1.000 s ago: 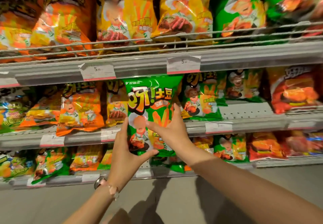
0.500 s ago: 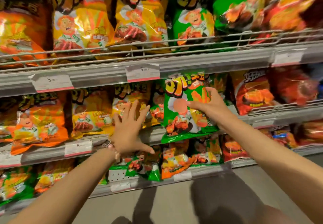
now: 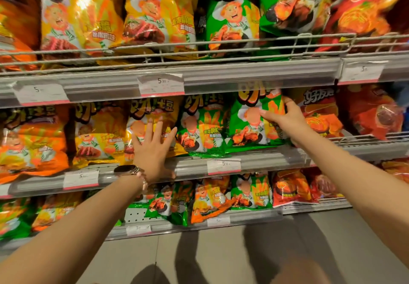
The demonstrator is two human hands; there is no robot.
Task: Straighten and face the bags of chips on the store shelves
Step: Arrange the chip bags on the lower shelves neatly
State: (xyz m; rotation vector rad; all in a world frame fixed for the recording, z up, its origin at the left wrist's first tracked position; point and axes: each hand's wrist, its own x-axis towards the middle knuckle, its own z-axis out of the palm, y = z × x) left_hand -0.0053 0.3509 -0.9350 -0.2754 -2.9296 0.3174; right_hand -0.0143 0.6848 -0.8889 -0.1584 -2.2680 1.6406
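Three wire-fronted shelves fill the view, stocked with chip bags in orange, yellow, green and red; paper price tags hang along each rail. On the middle shelf, rows run from orange bags at 9 o'clock through yellow bags to green, then red bags at 3 o'clock. A green bag stands upright at the shelf front, its top edge behind the rail above, just beside another green bag on its 9 o'clock side. The right hand grips this bag's right edge, thumb across the front. The left hand, fingers spread and straight, lies flat against a yellow bag. A wristwatch and bracelet sit on the left wrist.
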